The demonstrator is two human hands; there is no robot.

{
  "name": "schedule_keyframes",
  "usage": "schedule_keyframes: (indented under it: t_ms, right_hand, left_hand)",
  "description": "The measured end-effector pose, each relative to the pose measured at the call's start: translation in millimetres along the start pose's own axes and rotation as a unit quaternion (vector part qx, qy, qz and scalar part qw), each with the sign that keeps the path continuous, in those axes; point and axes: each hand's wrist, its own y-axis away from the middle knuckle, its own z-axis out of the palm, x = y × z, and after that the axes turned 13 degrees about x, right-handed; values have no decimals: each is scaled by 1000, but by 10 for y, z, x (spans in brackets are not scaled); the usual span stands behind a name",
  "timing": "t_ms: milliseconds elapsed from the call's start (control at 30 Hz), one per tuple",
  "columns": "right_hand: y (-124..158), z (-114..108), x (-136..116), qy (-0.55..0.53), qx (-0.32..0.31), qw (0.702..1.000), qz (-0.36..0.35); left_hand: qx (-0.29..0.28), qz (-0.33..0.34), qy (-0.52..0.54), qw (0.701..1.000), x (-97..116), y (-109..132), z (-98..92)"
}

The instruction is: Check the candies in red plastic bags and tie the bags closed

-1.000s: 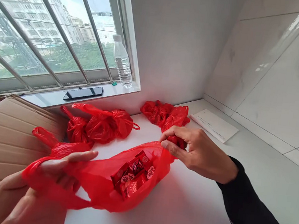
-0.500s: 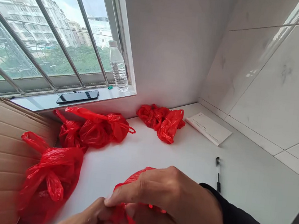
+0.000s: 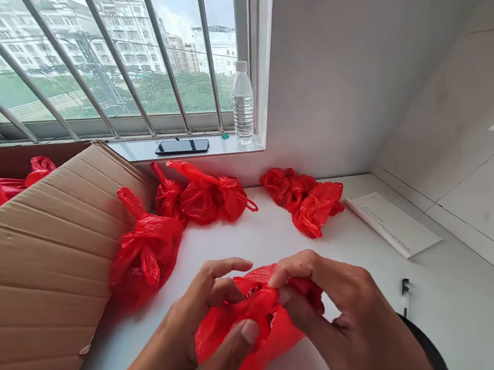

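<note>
A red plastic bag [image 3: 229, 333] lies on the white table close in front of me, with something dark and patterned showing through its gaps. My right hand [image 3: 343, 317] pinches the gathered top of this bag between thumb and index finger. Around the bag's left side is my left hand [image 3: 202, 329], its index finger raised off the plastic while the thumb and another finger hold the film loosely. What lies under the fingers is partly hidden.
Knotted red bags stand by the cardboard box [image 3: 39, 267] at left, among them a near red bag [image 3: 149, 251]; more red bags [image 3: 303, 198] sit by the wall. A notepad [image 3: 395, 224] and a pen [image 3: 405, 294] lie right. The sill holds a phone [image 3: 182, 146] and a water bottle [image 3: 242, 109].
My view has swung left, showing red bags inside the box. My hands have drawn apart; the left index finger has lifted, and the right hand now pinches the bag's top.
</note>
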Motion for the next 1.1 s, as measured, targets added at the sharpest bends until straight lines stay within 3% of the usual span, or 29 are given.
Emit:
schedule_keyframes:
  t_ms: [100,267,333,400,600,800,933,1100]
  right_hand:
    - [9,-32,-19,27,29,999,29]
    - [57,-64,-71,51,98,993,39]
    - [105,-52,-98,50,99,994,19]
    - [160,-20,-115,60,89,994,7]
    - [205,100,-73,103,40,992,-54]
    - [141,97,-61,57,-3,989,-140]
    - [150,52,-15,69,-23,981,-180]
    - [187,24,46,65,-55,978,-192]
  left_hand:
    - [-72,16,3,997,-6,-54,-42]
    - [39,-26,123,991,8,-88,-57]
    - [31,-53,152,987,-6,-71,-42]
    - [-7,-47,148,988,-21,-37,-20]
    - [-73,62,-1,995,13,104,93]
    - [-136,49,44,989,-12,56,190]
    - [-111,27,53,992,-48,13,171]
    - [-141,64,79,985,-51,27,155]
